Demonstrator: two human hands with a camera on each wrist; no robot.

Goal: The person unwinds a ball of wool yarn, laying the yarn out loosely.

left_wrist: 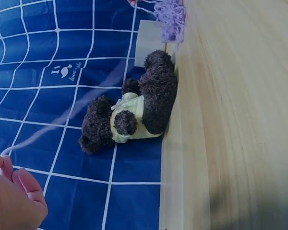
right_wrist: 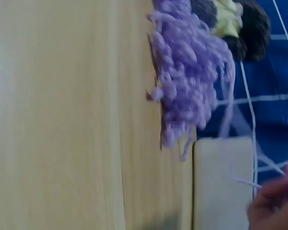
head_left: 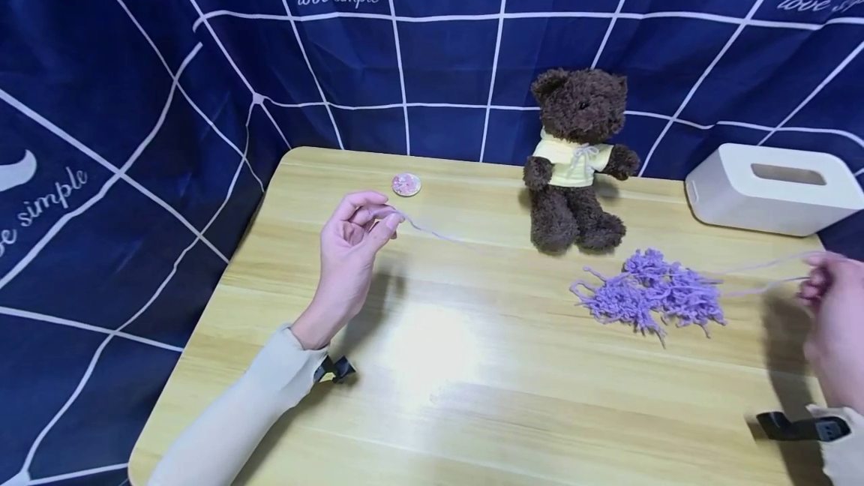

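A tangled heap of purple yarn (head_left: 651, 295) lies on the right part of the table, fluffy and looped in the right wrist view. My left hand (head_left: 351, 253), raised over the table's left part, pinches a thin purple yarn strand (head_left: 432, 232) between thumb and fingers. The strand stretches rightward, and its middle is too faint to follow. At the right edge my right hand (head_left: 837, 313) grips yarn with curled fingers. Two strands, one of them a lower strand (head_left: 766, 289), run between it and the heap. In the right wrist view that hand is blurred.
A brown teddy bear (head_left: 574, 217) in a yellow top sits behind the heap. To its right stands a white tissue box (head_left: 725, 197). A small round pink-patterned disc (head_left: 406, 184) lies beyond my left hand. A dark blue grid-patterned curtain (head_left: 445, 58) borders the wooden table (head_left: 540, 396).
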